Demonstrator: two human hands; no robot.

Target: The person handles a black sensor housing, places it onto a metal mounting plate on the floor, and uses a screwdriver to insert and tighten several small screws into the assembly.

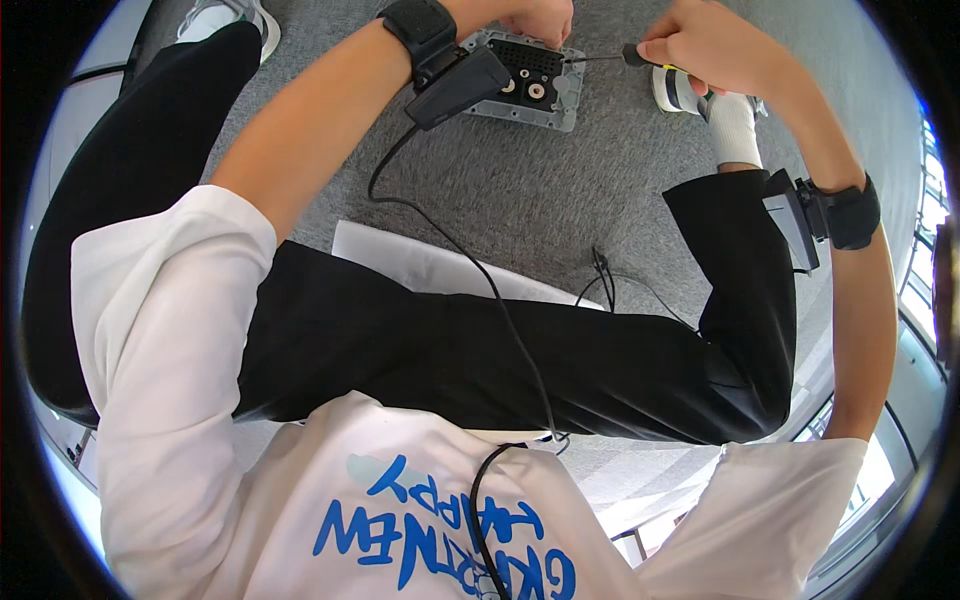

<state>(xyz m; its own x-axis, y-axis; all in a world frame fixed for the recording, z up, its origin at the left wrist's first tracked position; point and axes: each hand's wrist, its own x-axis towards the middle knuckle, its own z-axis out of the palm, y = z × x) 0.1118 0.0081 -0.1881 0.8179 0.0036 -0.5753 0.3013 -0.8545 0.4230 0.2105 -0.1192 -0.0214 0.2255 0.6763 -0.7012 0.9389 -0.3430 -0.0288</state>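
Note:
A grey metal housing [545,115] with a black perforated inside and two round brass-coloured fittings lies on the carpet, at the top of the view. My left hand [540,18] is at its far edge, fingers curled down against it; the top edge cuts the hand off, and what the fingertips hold is hidden. In my right hand [712,48], right of the housing, is a screwdriver [632,55] by its dark handle. Its thin shaft points left, and the tip reaches the housing's right rim close to my left fingers.
My legs in black trousers [480,350] bend around the grey carpet [500,190]; a sneaker [677,90] stands right of the housing. A white sheet [430,258] lies near my shin. Black wrist devices [460,88] sit on both forearms, and a cable [480,265] trails across my leg.

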